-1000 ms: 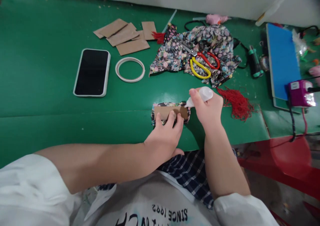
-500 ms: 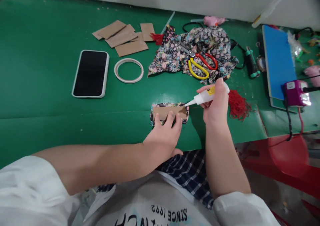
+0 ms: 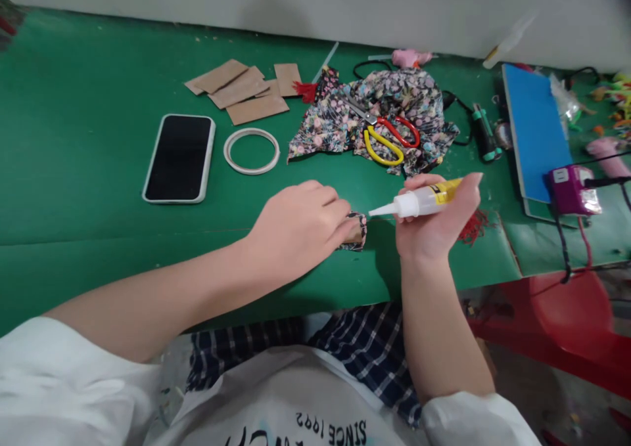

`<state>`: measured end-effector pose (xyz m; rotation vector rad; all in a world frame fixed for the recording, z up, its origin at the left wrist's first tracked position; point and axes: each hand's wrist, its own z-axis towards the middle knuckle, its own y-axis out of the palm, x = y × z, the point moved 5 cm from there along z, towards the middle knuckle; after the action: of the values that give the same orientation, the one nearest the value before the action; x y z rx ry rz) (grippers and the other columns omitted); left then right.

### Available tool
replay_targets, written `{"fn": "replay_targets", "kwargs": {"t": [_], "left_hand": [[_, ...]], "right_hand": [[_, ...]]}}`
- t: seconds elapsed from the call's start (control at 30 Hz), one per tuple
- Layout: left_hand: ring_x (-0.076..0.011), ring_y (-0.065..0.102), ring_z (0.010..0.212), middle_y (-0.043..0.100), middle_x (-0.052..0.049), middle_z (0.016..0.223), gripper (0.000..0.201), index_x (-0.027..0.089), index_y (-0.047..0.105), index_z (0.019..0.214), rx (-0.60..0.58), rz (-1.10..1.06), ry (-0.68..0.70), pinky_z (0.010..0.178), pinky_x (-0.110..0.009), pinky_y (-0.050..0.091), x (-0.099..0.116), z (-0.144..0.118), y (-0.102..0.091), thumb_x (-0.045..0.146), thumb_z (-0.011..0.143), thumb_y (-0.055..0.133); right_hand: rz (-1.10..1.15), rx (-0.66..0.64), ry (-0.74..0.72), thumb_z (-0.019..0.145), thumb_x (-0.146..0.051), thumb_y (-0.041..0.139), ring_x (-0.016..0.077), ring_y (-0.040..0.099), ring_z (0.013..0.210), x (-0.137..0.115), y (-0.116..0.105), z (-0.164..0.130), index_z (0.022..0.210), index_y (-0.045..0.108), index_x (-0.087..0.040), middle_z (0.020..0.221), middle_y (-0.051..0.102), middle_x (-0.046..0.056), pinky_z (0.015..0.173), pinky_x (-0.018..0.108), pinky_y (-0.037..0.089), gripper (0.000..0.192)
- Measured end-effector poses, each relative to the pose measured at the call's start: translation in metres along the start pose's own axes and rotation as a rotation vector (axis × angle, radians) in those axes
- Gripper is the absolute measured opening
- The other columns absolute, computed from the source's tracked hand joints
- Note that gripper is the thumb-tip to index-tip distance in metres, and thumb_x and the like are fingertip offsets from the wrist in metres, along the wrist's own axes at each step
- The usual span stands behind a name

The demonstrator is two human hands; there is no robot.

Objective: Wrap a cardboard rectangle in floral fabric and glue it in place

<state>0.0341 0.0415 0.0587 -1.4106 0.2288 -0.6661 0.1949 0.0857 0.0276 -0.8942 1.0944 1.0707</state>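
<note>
Head view: nozzle at the end of a fabric-edged strip

Head view, taking the white ring as landmark: the brown cardboard strip edged with dark floral fabric (image 3: 357, 230) lies right of the ring and nearer the person, on the green-topped table (image 3: 89, 144). The left hand (image 3: 303, 229) covers most of it, fingers bent and close together; whether they pinch or only press cannot be told, as their tips are hidden. The right hand (image 3: 434, 219) has its fingers wrapped round a translucent white plastic bottle with a yellow label (image 3: 428, 200), thumb against its base, nozzle just beside the strip's right end.

The step in hand looks like applying something from the bottle along the fabric edge; the next move would seem to call for a steady strip and a light squeeze.

Counted: one strip, one bottle, one flat white ring (image 3: 227, 152). Left of the ring, one white-cased black phone (image 3: 178, 159); beyond it, at least five loose brown cardboard pieces (image 3: 259, 110). Right of it, one pair of red-and-yellow-handled scissors (image 3: 383, 147) on one heap of dark floral cloth (image 3: 320, 127).
</note>
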Motion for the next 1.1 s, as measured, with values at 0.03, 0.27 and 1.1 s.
{"fn": "replay_targets", "kwargs": {"t": [0.03,0.27,1.1], "left_hand": [[-0.0180,0.058,0.086,0.065,-0.006,0.085,0.030,0.014,0.065,0.089,0.072,-0.042,-0.017,0.075,-0.030,0.045,-0.002,0.000,-0.007,0.032,0.092,0.042],[-0.0146,0.058,0.079,0.066,-0.001,0.080,0.017,0.018,0.064,0.081,0.149,-0.331,-0.132,0.066,-0.025,0.044,-0.004,-0.001,-0.014,0.027,0.085,0.050],[-0.0088,0.057,0.067,0.064,0.004,0.072,0.008,0.020,0.065,0.077,0.105,-0.531,-0.241,0.064,-0.019,0.042,-0.005,0.001,-0.010,0.023,0.079,0.058]], "right_hand": [[-0.013,0.064,-0.053,0.087,-0.059,0.014,0.0100,0.041,0.041,-0.006,-0.004,-0.004,0.065,0.053,-0.021,0.052,0.041,-0.001,0.040,0.026,0.031,0.059],[-0.026,0.177,-0.328,0.086,-0.054,0.029,0.0145,0.052,0.052,-0.037,-0.009,-0.024,0.063,0.058,-0.022,0.057,0.050,0.002,0.048,0.030,0.038,0.048],[0.087,0.113,-0.533,0.084,-0.054,0.042,0.0123,0.051,0.052,-0.046,-0.003,-0.029,0.066,0.065,-0.021,0.059,0.056,0.000,0.050,0.030,0.037,0.045]]}}
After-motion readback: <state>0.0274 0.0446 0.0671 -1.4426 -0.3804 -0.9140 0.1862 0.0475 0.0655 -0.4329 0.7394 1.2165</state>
